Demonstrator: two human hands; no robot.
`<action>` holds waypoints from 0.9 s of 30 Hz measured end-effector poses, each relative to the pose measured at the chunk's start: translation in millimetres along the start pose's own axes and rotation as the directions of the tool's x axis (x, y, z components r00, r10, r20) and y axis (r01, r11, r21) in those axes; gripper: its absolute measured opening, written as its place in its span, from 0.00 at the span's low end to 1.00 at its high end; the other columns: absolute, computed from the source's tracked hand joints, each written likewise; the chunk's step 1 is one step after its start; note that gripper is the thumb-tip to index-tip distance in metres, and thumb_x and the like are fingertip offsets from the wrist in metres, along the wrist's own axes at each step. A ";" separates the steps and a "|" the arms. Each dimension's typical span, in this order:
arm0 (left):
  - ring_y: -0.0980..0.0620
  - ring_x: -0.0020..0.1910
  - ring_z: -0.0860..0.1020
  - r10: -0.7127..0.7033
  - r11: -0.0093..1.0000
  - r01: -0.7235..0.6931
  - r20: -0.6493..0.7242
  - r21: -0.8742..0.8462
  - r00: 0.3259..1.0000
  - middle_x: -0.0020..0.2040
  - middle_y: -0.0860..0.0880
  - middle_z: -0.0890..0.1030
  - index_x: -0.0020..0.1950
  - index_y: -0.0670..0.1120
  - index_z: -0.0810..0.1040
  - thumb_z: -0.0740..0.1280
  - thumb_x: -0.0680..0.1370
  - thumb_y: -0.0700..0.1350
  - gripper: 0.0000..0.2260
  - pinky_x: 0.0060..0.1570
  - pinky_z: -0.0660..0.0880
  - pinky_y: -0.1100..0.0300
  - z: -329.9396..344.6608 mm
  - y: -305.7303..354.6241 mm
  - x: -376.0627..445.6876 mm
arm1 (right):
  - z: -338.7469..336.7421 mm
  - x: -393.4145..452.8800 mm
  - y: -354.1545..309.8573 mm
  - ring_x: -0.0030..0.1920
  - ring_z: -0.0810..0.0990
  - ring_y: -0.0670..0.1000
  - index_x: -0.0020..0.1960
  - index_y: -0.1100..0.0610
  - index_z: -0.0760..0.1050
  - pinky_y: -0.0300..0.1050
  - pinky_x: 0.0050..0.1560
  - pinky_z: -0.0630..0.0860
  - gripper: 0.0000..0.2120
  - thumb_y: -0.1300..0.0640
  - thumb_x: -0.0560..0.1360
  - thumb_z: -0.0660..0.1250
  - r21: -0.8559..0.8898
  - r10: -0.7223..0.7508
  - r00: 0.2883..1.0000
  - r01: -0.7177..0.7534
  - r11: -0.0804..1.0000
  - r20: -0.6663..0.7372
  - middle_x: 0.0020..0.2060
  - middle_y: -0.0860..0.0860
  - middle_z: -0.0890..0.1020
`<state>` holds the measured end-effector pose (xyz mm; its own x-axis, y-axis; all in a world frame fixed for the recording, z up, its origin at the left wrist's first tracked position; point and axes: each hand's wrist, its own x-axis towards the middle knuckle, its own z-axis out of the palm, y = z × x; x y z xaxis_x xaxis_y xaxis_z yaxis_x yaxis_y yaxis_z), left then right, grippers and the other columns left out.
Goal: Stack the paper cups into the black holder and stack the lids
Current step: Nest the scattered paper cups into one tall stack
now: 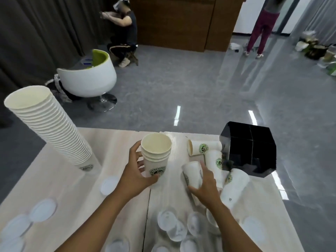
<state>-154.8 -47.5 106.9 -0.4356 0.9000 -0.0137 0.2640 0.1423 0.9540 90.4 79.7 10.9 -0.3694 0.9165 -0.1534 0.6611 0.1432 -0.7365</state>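
Note:
My left hand (135,172) grips a short stack of nested paper cups (156,155), upright above the middle of the table. Just right of it, my right hand (205,182) grips a single paper cup (192,172) that is tilted. Loose cups lie on their sides next to it: one (203,147) further back, one (214,160) behind my right hand, one (234,184) at the right. The black holder (249,148) stands at the table's far right corner. A tall stack of cups (51,124) leans at the left. White lids (43,210) lie scattered along the near edge, several (172,224) between my forearms.
The pale wooden table (109,142) ends just behind the cups. Beyond it on the grey floor stand a white and green chair (91,77), a crouching person (125,33) and a standing person (261,28). A wooden cabinet (181,20) fills the back.

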 end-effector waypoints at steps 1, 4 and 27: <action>0.59 0.62 0.79 -0.008 1.000 0.008 -0.013 0.007 1.000 0.67 0.64 0.72 0.68 0.79 0.55 0.85 0.66 0.40 0.52 0.57 0.79 0.61 0.1 -0.6 0.7 | 2.9 3.4 3.3 0.69 0.70 0.57 0.82 0.50 0.53 0.52 0.68 0.69 0.52 0.46 0.67 0.78 -0.010 0.005 1.000 -0.005 1.000 -0.003 0.68 0.52 0.70; 0.56 0.63 0.78 -0.033 0.999 0.034 -0.044 0.023 0.998 0.68 0.62 0.72 0.70 0.77 0.56 0.85 0.66 0.41 0.52 0.59 0.79 0.58 2.4 -2.6 4.0 | 12.4 12.4 15.6 0.67 0.72 0.58 0.83 0.50 0.53 0.53 0.67 0.71 0.53 0.48 0.66 0.80 -0.051 0.026 0.999 -0.025 0.998 0.023 0.69 0.56 0.69; 0.59 0.64 0.78 -0.003 1.000 0.003 -0.078 0.003 0.997 0.68 0.63 0.72 0.71 0.77 0.56 0.85 0.65 0.43 0.51 0.61 0.78 0.59 -8.5 4.8 -2.7 | 7.9 24.3 -18.8 0.69 0.68 0.54 0.83 0.48 0.47 0.47 0.63 0.70 0.56 0.59 0.67 0.79 0.133 0.039 0.999 -0.037 0.990 -0.014 0.71 0.53 0.65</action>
<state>-159.7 -52.7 114.1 -0.5023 0.8647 0.0068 0.2656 0.1468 0.9529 63.9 96.3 15.8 -0.3341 0.9266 -0.1728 0.5812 0.0582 -0.8117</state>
